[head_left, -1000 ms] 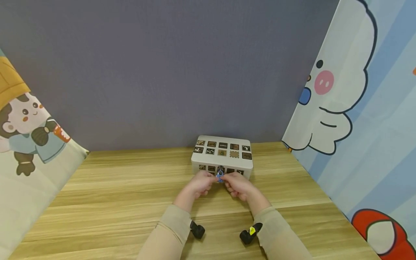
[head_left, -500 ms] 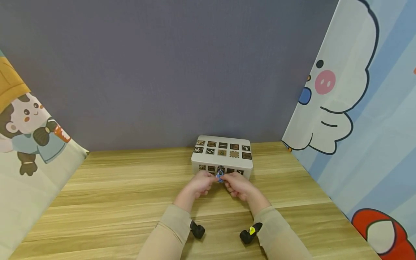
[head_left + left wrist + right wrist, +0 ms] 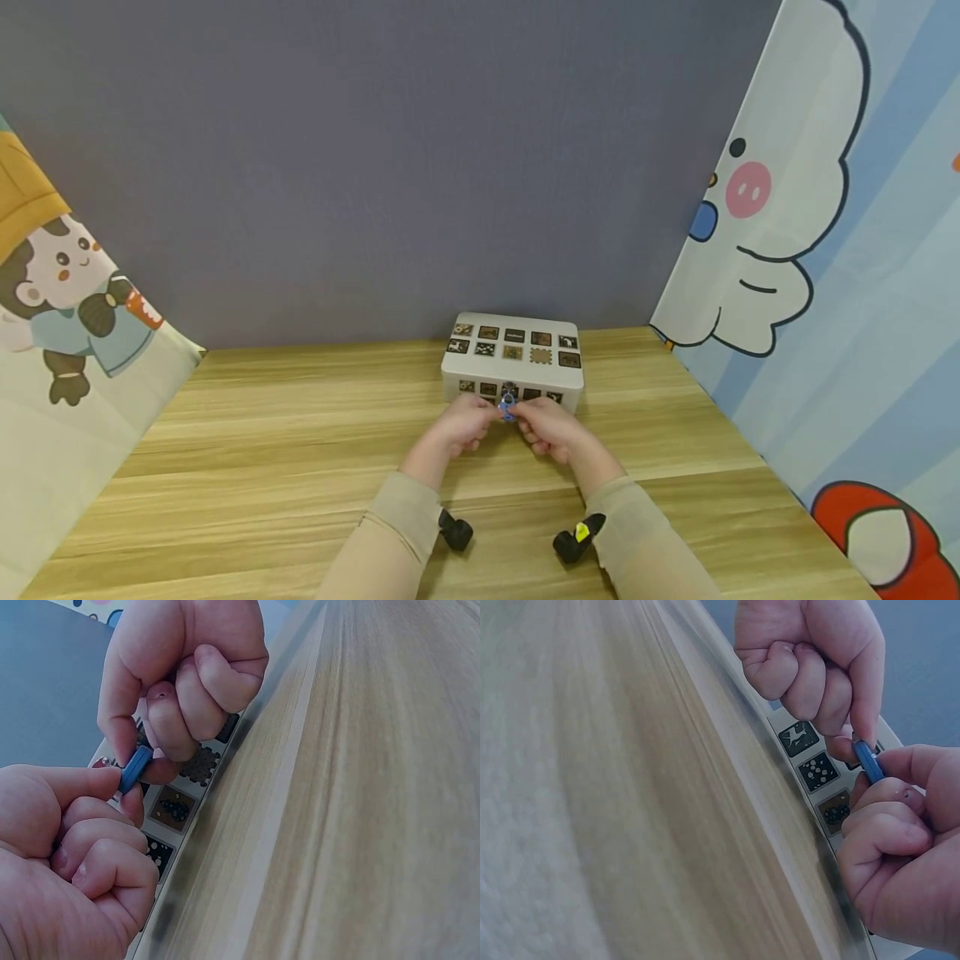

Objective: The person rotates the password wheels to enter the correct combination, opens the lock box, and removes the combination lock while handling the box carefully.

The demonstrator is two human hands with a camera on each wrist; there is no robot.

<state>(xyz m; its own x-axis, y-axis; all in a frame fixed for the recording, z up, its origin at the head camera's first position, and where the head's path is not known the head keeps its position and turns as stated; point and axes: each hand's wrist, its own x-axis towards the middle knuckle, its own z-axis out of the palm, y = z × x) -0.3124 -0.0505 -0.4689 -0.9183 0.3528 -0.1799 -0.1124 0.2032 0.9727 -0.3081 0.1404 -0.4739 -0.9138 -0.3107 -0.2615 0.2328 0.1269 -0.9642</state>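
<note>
Grip: left hand (image 3: 465, 421) and right hand (image 3: 551, 427) both pinch the blue padlock (image 3: 136, 769) between them, neither nearer, its length running crosswise to their line, toward the clasp (image 3: 510, 388) fronting the white box (image 3: 513, 367) on the bench (image 3: 300, 417).

The left hand (image 3: 462, 421) and right hand (image 3: 551, 425) partly hide the blue padlock (image 3: 135, 769) and the white box (image 3: 516, 343).

Wood-grain tabletop (image 3: 285, 433): was streaked yellow-brown.
Grey partition (image 3: 405, 175): was seen behind it.
Left backdrop (image 3: 52, 475): was printed with a yellow-hatted cartoon figure (image 3: 63, 267).
Right backdrop (image 3: 900, 333): was striped blue, printed with a pink-snouted white character (image 3: 802, 133).
</note>
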